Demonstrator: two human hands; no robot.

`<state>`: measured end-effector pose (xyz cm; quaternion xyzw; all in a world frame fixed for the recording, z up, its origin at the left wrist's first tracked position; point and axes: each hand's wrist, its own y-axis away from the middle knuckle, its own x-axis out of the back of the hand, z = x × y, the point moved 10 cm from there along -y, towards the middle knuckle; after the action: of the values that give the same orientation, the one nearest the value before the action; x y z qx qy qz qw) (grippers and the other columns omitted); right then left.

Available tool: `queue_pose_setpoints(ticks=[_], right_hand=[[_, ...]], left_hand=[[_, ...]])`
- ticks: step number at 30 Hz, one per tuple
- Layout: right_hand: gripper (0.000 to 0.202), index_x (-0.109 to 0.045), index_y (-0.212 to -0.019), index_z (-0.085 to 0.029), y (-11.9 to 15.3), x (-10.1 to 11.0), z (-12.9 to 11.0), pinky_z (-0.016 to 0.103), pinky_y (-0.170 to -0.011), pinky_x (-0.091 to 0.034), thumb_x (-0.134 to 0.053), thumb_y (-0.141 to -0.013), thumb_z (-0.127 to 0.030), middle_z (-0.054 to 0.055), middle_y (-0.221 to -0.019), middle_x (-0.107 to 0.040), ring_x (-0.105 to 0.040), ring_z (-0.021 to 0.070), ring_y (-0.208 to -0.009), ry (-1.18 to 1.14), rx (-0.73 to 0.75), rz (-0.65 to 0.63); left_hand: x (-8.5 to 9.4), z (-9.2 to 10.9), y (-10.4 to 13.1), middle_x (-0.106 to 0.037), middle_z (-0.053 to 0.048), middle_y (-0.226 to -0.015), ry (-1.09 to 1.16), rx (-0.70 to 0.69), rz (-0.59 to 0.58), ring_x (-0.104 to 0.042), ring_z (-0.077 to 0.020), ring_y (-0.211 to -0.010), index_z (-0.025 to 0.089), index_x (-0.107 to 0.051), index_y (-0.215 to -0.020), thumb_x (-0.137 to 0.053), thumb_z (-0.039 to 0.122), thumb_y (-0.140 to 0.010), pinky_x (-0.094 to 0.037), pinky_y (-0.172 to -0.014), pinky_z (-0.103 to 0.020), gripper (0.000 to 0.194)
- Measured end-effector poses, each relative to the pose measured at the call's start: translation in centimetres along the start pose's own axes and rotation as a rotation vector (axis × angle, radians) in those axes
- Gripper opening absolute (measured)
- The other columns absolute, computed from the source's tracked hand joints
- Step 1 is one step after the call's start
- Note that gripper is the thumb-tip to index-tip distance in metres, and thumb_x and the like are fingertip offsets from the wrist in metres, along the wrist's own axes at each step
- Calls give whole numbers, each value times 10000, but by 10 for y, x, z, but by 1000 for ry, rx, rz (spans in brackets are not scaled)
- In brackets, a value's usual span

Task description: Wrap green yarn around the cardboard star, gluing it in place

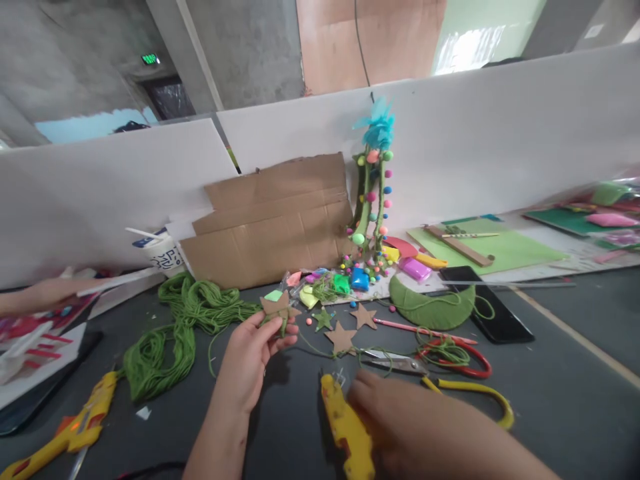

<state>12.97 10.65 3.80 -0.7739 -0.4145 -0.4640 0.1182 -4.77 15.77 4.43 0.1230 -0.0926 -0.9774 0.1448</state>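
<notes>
Here, a cardboard star (277,305) wound with green yarn (186,320) is pinched in the left hand (255,350) above the table, while the blurred right hand (400,417) is closed on a yellow glue gun (345,430), so fingertips could be burned by hot glue.

Black phone (487,303), red-handled scissors (430,357), folded cardboard (273,223).

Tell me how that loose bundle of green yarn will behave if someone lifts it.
The green yarn would probably flop and sag, since it lies in slack loops. It looks light for its bulk. Strands may trail or snag: one runs toward the cardboard star in the left hand.
</notes>
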Motion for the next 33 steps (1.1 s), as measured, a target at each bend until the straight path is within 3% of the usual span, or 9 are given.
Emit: queue_pose_setpoints(ticks=[4,7,10,14,23,33], right_hand=[[179,-515,-868,-247,10,36,14,217,-496,-363,-602,-719,-200,-30,-788,-610,-567,151,-642,-318,-73,117],[69,-520,-826,-237,7,58,14,216,-504,-378,-568,-776,-238,-25,-744,-586,-531,146,-627,-481,-86,308],[79,-565,-836,-231,6,69,8,253,-568,-424,-532,-815,-300,6,-764,-608,-551,172,-650,-519,-42,455],[157,-598,-792,-252,9,70,11,289,-596,-444,-515,-837,-377,28,-764,-643,-588,207,-677,-445,-88,570],[168,-609,-801,-258,8,71,8,297,-617,-478,-487,-857,-358,22,-790,-674,-620,208,-678,-393,-76,613],[147,-609,-829,-260,5,67,8,299,-651,-489,-480,-858,-323,21,-804,-678,-628,204,-694,-316,-74,632]], left_hand=[[8,2,-3,-735,-54,-753,7,-10,41,-659,-144,-662,114,-715,-802,-706,142,-683,-547,-608,-231,122],[1,0,0,-728,-54,-742,2,5,23,-656,-145,-661,108,-710,-805,-712,146,-677,-549,-611,-234,134],[-12,-3,6,-721,-57,-775,-11,22,-23,-651,-156,-675,103,-706,-844,-712,155,-683,-560,-635,-267,169],[-24,-5,11,-708,-61,-808,-39,28,-68,-645,-172,-706,100,-701,-879,-694,182,-713,-566,-665,-303,186],[-29,-9,14,-718,-65,-846,-102,18,-84,-649,-170,-703,129,-703,-969,-704,222,-716,-562,-653,-286,269],[-32,-7,16,-707,-58,-827,-133,25,-88,-640,-164,-697,116,-692,-891,-684,199,-733,-562,-646,-277,178]])
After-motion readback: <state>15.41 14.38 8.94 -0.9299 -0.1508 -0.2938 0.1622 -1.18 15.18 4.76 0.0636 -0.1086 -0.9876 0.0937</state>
